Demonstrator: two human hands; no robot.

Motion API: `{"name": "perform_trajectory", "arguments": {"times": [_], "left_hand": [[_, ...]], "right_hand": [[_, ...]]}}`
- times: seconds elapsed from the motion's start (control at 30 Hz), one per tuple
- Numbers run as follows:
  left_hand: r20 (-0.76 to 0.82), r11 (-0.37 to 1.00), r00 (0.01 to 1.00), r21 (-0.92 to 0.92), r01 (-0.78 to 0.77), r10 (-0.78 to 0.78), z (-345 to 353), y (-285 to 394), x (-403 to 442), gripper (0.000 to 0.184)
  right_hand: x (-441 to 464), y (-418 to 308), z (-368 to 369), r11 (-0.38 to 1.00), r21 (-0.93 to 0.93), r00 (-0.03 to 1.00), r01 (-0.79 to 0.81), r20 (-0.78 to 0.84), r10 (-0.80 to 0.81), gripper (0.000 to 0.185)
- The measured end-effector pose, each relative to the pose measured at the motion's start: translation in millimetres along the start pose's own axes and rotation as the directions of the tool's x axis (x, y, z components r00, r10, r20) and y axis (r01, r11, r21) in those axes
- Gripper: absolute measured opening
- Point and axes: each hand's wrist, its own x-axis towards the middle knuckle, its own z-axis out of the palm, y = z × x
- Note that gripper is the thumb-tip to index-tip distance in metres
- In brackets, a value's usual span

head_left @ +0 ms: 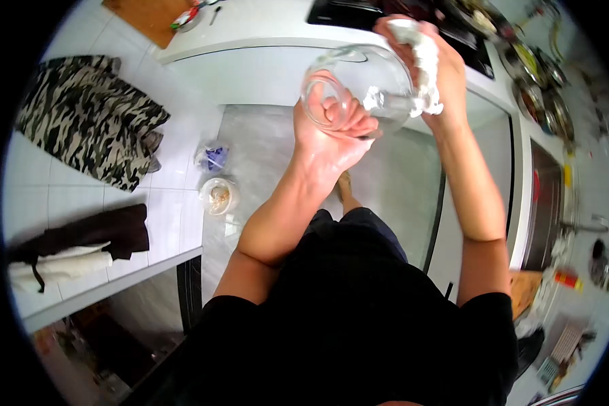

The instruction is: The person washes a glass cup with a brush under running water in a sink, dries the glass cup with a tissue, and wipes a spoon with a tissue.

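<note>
A clear, round glass vessel [365,64] is held up near the top centre, with a clear ring-shaped part on its left side. Beneath and behind it, my left hand [335,125] supports the glass, its curled fingers showing through. My right hand [446,64] is on the right, closed around a crumpled white cloth or tissue [424,61]. The lower end of this white material touches or overlaps the right side of the glass, beside a narrow clear part.
A white counter [250,27] runs along the top, with a black stove [345,12] and a wooden board [145,17]. A plastic tub [219,196] stands on the floor at left. Camouflage clothing [95,115] hangs or lies at far left. Several pans are at upper right.
</note>
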Motion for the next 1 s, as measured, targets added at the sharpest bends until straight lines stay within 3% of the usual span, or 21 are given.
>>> {"name": "perform_trajectory", "arguments": {"times": [0.03, 0.07, 0.1, 0.13, 0.17, 0.2, 0.27, 0.3, 0.33, 0.37, 0.43, 0.47, 0.5, 0.53, 0.57, 0.6, 0.67, 0.73, 0.8, 0.97, 1.0], "left_hand": [[-0.016, 0.993, 0.995, -0.048, -0.104, 0.103, 10, 7, 8, 0.045], [-0.034, 0.974, 0.979, -0.094, -0.204, 0.202, 23, 13, 15, 0.043], [-0.205, 0.940, 0.922, -0.018, -0.340, 0.329, 45, 16, 27, 0.039], [-0.359, 0.889, 0.820, 0.076, -0.451, 0.446, 70, 16, 42, 0.036], [-0.486, 0.827, 0.682, 0.184, -0.531, 0.546, 84, 16, 56, 0.035], [-0.318, 0.717, 0.647, 0.391, -0.577, 0.694, 86, 14, 63, 0.040], [-0.111, 0.750, 0.758, 0.293, -0.594, 0.643, 54, 41, 84, 0.044], [-0.003, 0.768, 0.792, 0.243, -0.592, 0.611, 59, 51, 92, 0.046], [-0.160, 0.641, 0.639, 0.402, -0.654, 0.753, 69, 46, 104, 0.048], [-0.146, 0.670, 0.669, 0.352, -0.654, 0.729, 69, 52, 112, 0.049], [-0.127, 0.728, 0.724, 0.255, -0.636, 0.678, 61, 63, 127, 0.050], [0.226, 0.823, 0.820, 0.111, -0.557, 0.525, 22, 83, 139, 0.054], [0.121, 0.814, 0.835, 0.186, -0.551, 0.537, 24, 90, 140, 0.055], [0.018, 0.804, 0.835, 0.259, -0.535, 0.549, 31, 95, 140, 0.057], [-0.080, 0.794, 0.823, 0.332, -0.510, 0.562, 36, 101, 138, 0.061], [0.019, 0.759, 0.860, 0.460, -0.460, 0.510, 34, 108, 133, 0.090], [0.127, 0.697, 0.870, 0.550, -0.461, 0.476, 34, 112, 126, 0.106], [0.165, 0.676, 0.887, 0.592, -0.439, 0.432, 40, 117, 126, 0.132], [0.162, 0.610, 0.858, 0.640, -0.467, 0.488, 40, 134, 133, 0.135], [0.477, 0.330, 0.726, 0.669, -0.666, 0.496, 14, 205, 160, 0.144], [0.458, 0.336, 0.699, 0.645, -0.687, 0.549, 18, 219, 168, 0.140]], "right_hand": [[11, 13, 3, 0.963, 0.269, 0.995, 0.036, -0.098, -0.010, 0.044], [15, 24, 11, 0.932, 0.346, 0.977, 0.109, -0.212, -0.036, 0.046], [15, 29, 27, 0.891, 0.413, 0.943, 0.188, -0.329, -0.047, 0.048], [15, 38, 42, 0.946, 0.264, 0.949, 0.189, -0.297, -0.107, 0.050], [16, 37, 70, 0.916, 0.375, 0.946, 0.144, -0.324, -0.016, 0.048], [24, 35, 74, 0.997, 0.058, 0.938, 0.057, -0.344, -0.034, 0.045], [53, 43, 68, 1.000, 0.004, 0.960, -0.010, -0.281, 0.011, 0.037], [73, 50, 61, 0.961, 0.276, 0.982, -0.013, -0.177, 0.064, 0.032], [87, 57, 60, 0.942, 0.336, 0.985, -0.009, -0.158, 0.066, 0.026], [101, 61, 60, 0.918, 0.395, 0.988, -0.006, -0.140, 0.067, 0.021], [129, 78, 50, 0.696, 0.712, 0.995, -0.094, 0.036, 0.097, 0.021], [126, 72, 50, 0.874, 0.485, 0.986, 0.007, -0.150, 0.075, 0.024], [134, 76, 43, 0.986, 0.113, 0.978, 0.119, -0.187, -0.097, 0.026], [143, 80, 36, 0.939, -0.281, 0.939, 0.201, -0.217, -0.266, 0.027], [151, 81, 37, 0.893, -0.271, 0.895, 0.361, -0.169, -0.413, 0.030], [160, 82, 38, 0.821, -0.249, 0.826, 0.514, -0.115, -0.552, 0.033], [179, 83, 39, 0.581, -0.287, 0.630, 0.762, 0.118, -0.768, 0.037], [191, 97, 46, 0.325, -0.308, 0.431, 0.894, 0.398, -0.810, 0.036], [198, 112, 59, 0.252, -0.252, 0.349, 0.934, 0.509, -0.787, 0.037], [224, 126, 100, 0.331, -0.287, 0.435, 0.899, 0.493, -0.754, 0.036], [232, 129, 114, 0.316, -0.291, 0.425, 0.903, 0.500, -0.755, 0.036]]}}
